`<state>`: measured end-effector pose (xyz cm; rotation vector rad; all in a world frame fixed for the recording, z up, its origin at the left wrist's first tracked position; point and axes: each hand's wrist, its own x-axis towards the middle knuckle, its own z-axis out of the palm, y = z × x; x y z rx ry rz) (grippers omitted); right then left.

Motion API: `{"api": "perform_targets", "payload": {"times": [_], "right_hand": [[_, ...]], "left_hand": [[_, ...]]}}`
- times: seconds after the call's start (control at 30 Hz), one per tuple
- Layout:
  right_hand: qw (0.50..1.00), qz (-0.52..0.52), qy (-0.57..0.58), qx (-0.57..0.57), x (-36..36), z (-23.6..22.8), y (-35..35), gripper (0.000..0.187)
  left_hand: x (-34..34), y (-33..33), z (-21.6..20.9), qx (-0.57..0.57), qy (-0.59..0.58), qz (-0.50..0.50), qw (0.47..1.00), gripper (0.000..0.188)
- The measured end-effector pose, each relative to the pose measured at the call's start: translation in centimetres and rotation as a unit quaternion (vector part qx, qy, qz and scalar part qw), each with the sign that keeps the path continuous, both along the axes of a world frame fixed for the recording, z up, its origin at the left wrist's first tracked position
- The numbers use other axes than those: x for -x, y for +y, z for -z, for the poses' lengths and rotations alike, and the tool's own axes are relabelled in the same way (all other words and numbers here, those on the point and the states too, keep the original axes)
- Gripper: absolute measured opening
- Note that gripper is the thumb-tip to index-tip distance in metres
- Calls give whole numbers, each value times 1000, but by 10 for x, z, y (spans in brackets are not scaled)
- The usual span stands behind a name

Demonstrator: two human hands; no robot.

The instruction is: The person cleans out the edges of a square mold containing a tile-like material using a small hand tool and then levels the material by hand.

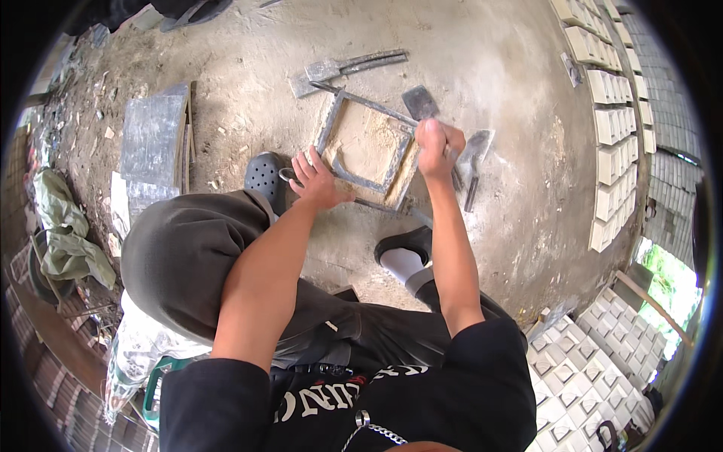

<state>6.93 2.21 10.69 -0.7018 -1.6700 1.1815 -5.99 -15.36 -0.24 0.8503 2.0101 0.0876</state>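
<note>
A square grey mould frame (385, 113) lies on the floor in front of me, with pale powder (369, 143) inside it and along its right edge. At its near-left corner my left hand (320, 183) rests with fingers spread and the thumb out to the side. My right hand (440, 149) is a closed fist just above the frame's right corner; what it grips is hidden by the fingers. Just beyond that fist shows a dark square blade (420, 102). A trowel (476, 148) with a dark handle lies to the right of the fist.
Beyond the frame lies a dusty flat tool (324, 71) with long bars. Grey boards (153, 135) are stacked at left. Rows of pale blocks (611, 128) line the right side, and more patterned blocks (580, 377) stand at lower right. My shoes (263, 175) flank the frame.
</note>
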Motion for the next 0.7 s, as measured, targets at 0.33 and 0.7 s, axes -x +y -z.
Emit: {"api": "perform_targets", "payload": {"times": [0.33, 0.7], "right_hand": [[981, -61, -39, -182, 14, 0, -18, 26], [963, -98, -51, -244, 26, 7, -29, 23]], "left_hand": [[1, 6, -11, 24, -16, -26, 999, 154], [3, 12, -9, 32, -16, 6, 999, 155]]}}
